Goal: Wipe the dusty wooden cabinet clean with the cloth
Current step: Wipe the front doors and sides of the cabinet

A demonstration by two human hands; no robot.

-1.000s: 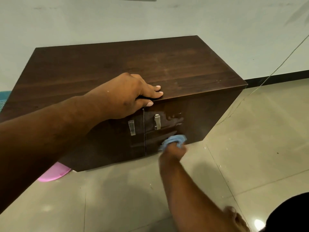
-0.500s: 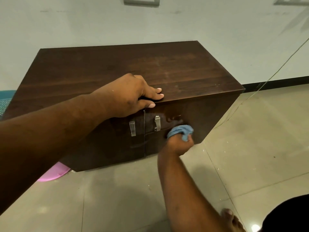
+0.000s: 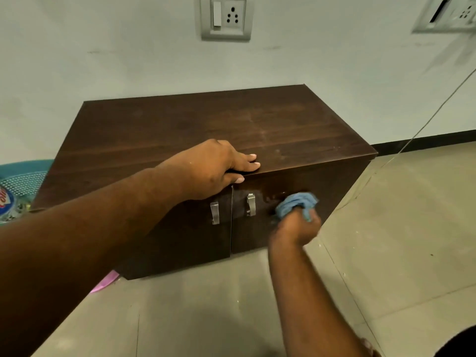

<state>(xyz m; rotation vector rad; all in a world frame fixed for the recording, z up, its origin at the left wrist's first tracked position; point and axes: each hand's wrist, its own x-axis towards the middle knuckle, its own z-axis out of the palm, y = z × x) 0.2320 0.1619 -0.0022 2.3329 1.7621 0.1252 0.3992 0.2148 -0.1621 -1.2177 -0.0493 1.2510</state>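
Dark cabinet (image 3: pixel 180 130), faint dust streaks on top; left hand (image 3: pixel 213 168) clasps its front edge, right hand (image 3: pixel 296 225) presses bunched blue cloth (image 3: pixel 296 203) on its door.

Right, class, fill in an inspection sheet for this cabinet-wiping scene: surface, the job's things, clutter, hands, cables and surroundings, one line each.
Surface: dark brown wooden cabinet, faint pale smears on the top; wet-looking sheen on the right door beside its metal handle.
Job's things: bunched blue cloth pressed to the right door.
Clutter: pink plastic item on the floor under the left front corner; teal mesh basket at far left.
Hands: left hand grips the top front edge; right hand clutches the cloth.
Cables: thin grey wire slanting down past the right side.
Surroundings: pale wall, switch-and-socket plate, beige tiled floor.
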